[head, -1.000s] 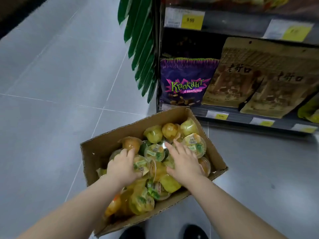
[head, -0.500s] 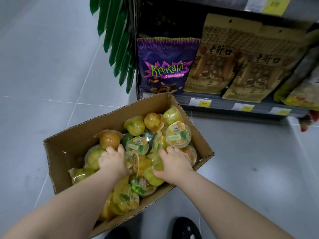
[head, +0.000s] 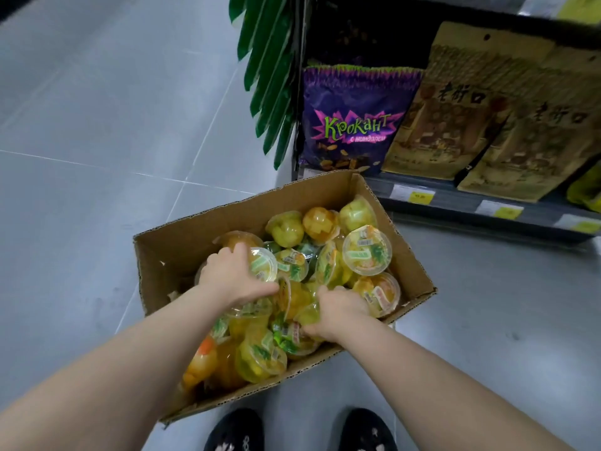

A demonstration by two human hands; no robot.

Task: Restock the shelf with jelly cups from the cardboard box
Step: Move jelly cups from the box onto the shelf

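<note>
your left hand [head: 232, 276] grips green-lidded clear jelly cup [head: 264, 266] | your right hand [head: 340, 309] grips yellow jelly cup [head: 307, 316] | both in brown cardboard box [head: 169, 255]

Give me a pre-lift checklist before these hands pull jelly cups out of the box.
1. Left hand grip on the lidded jelly cup: ok.
2. Right hand grip on the yellow jelly cup: ok, fingers curl round it.
3. Cardboard box flat on the floor: ok.
4. Gripped cups free of neighbouring cups: not ok, they press together.
5. Free slot on the shelf: cannot tell; only bags show.
</note>
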